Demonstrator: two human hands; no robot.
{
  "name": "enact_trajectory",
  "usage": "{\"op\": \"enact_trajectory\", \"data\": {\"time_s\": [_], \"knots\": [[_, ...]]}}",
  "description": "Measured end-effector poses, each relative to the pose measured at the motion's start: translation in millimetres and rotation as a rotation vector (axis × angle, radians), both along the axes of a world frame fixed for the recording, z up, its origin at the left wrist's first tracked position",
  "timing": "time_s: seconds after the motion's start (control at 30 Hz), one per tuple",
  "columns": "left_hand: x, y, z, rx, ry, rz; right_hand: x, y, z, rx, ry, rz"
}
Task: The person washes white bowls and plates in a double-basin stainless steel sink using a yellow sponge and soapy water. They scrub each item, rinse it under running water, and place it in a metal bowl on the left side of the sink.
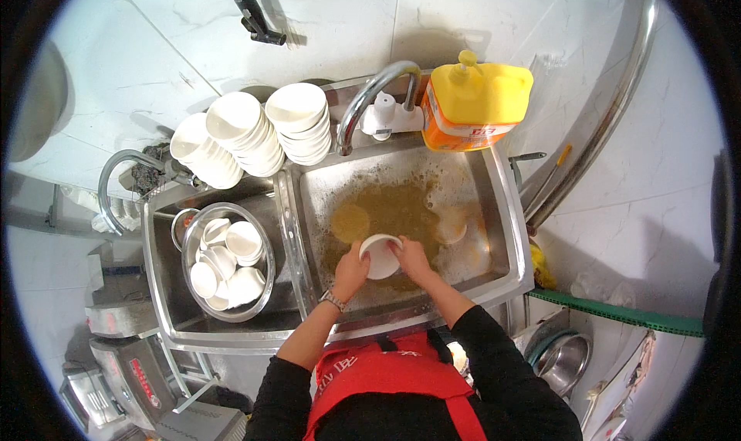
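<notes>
A white bowl (382, 258) is held between my two hands above the right sink basin (498, 209). My left hand (351, 270) grips its left rim, and my right hand (414, 259) has the right rim. Cloudy brown water (393, 209) with foam fills part of this basin. Under the surface, left of centre, a pale round shape (350, 222) shows faintly; a second one (450, 226) lies to the right amid the foam. In the left basin a metal bowl (267, 279) holds several white bowls and cups (243, 241), some tipped on their sides.
Three leaning stacks of white bowls (234, 116) stand on the sink's back ledge. A chrome faucet (376, 82) arches over the right basin beside a yellow pump jug (480, 99). Another faucet (107, 180) curves at far left. A metal divider (292, 238) separates the basins.
</notes>
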State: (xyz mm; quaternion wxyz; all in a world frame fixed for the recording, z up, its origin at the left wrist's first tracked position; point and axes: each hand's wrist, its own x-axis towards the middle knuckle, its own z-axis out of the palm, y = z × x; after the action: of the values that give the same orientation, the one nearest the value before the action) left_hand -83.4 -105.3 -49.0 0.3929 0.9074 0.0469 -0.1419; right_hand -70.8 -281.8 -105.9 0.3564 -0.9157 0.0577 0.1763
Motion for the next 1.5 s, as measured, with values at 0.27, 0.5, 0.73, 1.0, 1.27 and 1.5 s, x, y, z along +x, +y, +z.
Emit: {"op": "enact_trajectory", "data": {"time_s": [0.27, 0.5, 0.73, 1.0, 1.27, 1.5], "knots": [[-10, 6, -70, 0.464, 0.175, -0.179, -14, -57, -39, -0.444, 0.056, 0.533], [-23, 4, -105, -1.085, 1.133, 0.578, -42, -25, -103, 0.599, 0.828, -0.496], [1, -7, -102, -1.021, 1.185, 0.422, -16, -20, -66, 1.300, 0.760, -0.704], [-2, -14, -70, -0.233, 0.367, 0.151, -22, -5, -77, 0.302, 0.149, -0.321], [9, 16, -15, 0.240, -0.281, -0.247, -15, 10, -7, 0.166, 0.016, -0.031], [46, 85, 82, 0.306, -0.633, -0.117, -19, -4, 6, -0.256, -0.124, 0.424]]}}
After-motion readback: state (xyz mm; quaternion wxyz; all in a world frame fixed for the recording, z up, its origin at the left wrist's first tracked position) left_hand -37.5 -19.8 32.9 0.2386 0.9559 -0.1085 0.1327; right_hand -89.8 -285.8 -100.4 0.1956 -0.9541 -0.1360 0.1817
